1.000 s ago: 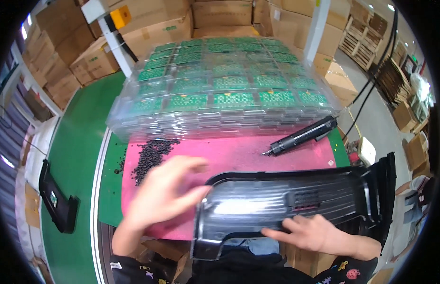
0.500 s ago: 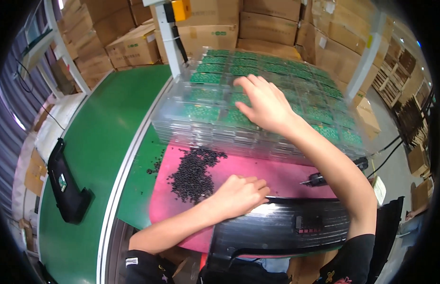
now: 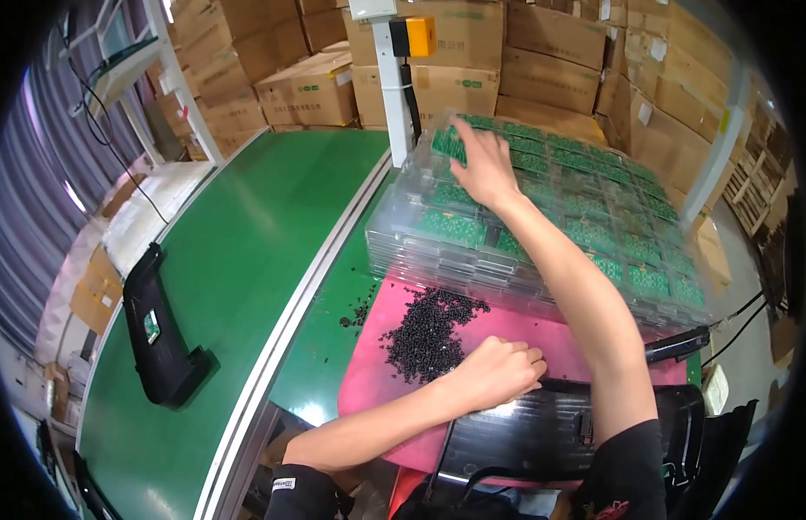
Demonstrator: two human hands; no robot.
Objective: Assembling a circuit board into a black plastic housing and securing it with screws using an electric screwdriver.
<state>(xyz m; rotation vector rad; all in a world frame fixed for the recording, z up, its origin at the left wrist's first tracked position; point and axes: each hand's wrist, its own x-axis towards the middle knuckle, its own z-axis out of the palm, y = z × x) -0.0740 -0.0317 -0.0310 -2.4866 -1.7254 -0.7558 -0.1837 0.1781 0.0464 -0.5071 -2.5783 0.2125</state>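
My right hand (image 3: pixel 485 165) reaches over a stack of clear plastic trays (image 3: pixel 424 251) filled with green circuit boards. Its thumb and fingers close on one circuit board (image 3: pixel 448 146), which is tilted up at the stack's far left corner. Lower down, my left hand (image 3: pixel 500 373) lies curled at the upper edge of a black plastic panel (image 3: pixel 515 438). The fingers are bent under, so what is in them is hidden. Just left of it, a pile of small black screws or similar parts (image 3: pixel 424 338) is heaped on a pink mat (image 3: pixel 368 381).
An electric screwdriver (image 3: pixel 676 345) with a cable lies at the mat's right, partly behind my right arm. On the green conveyor belt (image 3: pixel 247 225) at left rests a black plastic part (image 3: pixel 160 347) with a small board. Cardboard boxes (image 3: pixel 307 91) are stacked behind; a white post (image 3: pixel 392 95) stands beside the trays.
My right hand has moved to the far left corner of the tray stack and closed on a circuit board. The view has swung left; my left hand stays at the panel's edge.
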